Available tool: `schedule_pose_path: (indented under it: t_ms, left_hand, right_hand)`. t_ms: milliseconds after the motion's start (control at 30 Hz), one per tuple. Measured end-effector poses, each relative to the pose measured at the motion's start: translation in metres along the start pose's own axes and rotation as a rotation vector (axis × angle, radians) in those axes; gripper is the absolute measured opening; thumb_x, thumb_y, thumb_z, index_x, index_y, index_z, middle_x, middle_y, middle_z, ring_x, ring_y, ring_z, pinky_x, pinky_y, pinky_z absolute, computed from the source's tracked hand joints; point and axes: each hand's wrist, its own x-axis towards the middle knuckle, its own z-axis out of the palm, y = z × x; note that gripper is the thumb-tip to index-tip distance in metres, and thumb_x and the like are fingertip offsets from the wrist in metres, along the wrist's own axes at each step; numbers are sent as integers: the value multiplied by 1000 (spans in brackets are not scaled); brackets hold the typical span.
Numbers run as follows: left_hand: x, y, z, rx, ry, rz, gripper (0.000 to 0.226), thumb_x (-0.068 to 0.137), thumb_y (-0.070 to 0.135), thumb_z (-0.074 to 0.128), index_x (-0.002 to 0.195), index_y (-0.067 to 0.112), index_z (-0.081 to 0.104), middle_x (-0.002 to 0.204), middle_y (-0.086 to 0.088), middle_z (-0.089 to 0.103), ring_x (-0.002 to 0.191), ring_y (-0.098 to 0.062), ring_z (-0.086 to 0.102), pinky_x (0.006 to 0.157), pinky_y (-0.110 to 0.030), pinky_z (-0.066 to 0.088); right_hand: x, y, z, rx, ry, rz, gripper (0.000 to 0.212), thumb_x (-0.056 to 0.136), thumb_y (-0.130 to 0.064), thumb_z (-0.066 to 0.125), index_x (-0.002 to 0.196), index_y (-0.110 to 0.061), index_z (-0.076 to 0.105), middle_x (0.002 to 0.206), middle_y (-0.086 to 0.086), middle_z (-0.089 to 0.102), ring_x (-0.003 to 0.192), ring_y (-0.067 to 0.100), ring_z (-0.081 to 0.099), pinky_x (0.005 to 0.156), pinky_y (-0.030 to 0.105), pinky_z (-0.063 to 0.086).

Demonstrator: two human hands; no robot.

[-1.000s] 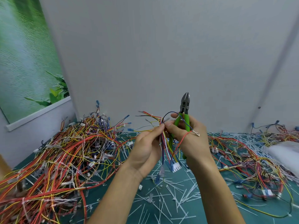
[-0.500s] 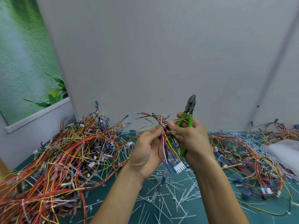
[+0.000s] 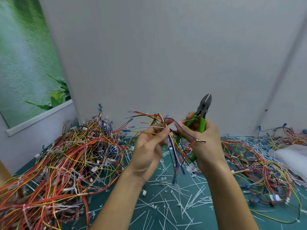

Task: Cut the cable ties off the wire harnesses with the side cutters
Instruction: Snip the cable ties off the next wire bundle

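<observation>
Left hand [image 3: 147, 146] pinches a small multicoloured wire harness [image 3: 172, 143] at its upper end, fingers closed on the bundle, which hangs between both hands above the dark green worktop [image 3: 207, 218]; white plug connector [image 3: 191, 168] dangles at the bottom. Held up like that, the wires fan out, presumably so any tie left on them shows.

Right hand [image 3: 201, 138] is wrapped shut around the green-handled steel side cutters [image 3: 201, 113], nose pointing up and away from the wires, blades slightly parted. Looks parked while thumb and forefinger work: they seem to be pulling a thin translucent cable tie strip [image 3: 189, 120] out of the bundle. Can't tell whether it's fully free.

A loose blue wire with a brass terminal [image 3: 200, 141] drapes over the right hand.

Big tangled heap of red, orange and yellow harnesses [image 3: 63, 160] on the left still shows white ties; a flatter spread of wires [image 3: 259, 156] lies on the right. Cut white tie offcuts [image 3: 179, 196] litter the worktop between them. Judgement: plenty left to do.
</observation>
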Motion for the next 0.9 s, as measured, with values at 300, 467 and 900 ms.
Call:
schedule_pose_path:
  t_ms: [300,467,900]
  left_hand:
    - [-5,3,4,1,29,42,20,81,16,76,96,8,66,86,1,68,77,-6,59,74,-23,42]
    - [-6,6,9,-87,83,-17,12,80,8,76,89,6,69,90,-10,67,83,-16,58,78,-25,44]
    - [-11,5,19,-253,-59,-64,28,88,6,58,108,-14,56,121,-28,68,113,-30,69,90,-32,57]
  right_hand:
    - [-5,-9,3,-132,14,-70,21,90,-6,78,95,-20,64,77,-6,71,78,22,72,72,25,58]
    - [-7,-11,3,-106,1,-60,22,90,-2,76,96,-17,62,76,-7,70,77,22,71,71,23,58]
    - [-4,-6,4,24,-47,74,24,91,6,71,99,-14,60,75,0,75,71,17,73,71,28,60]
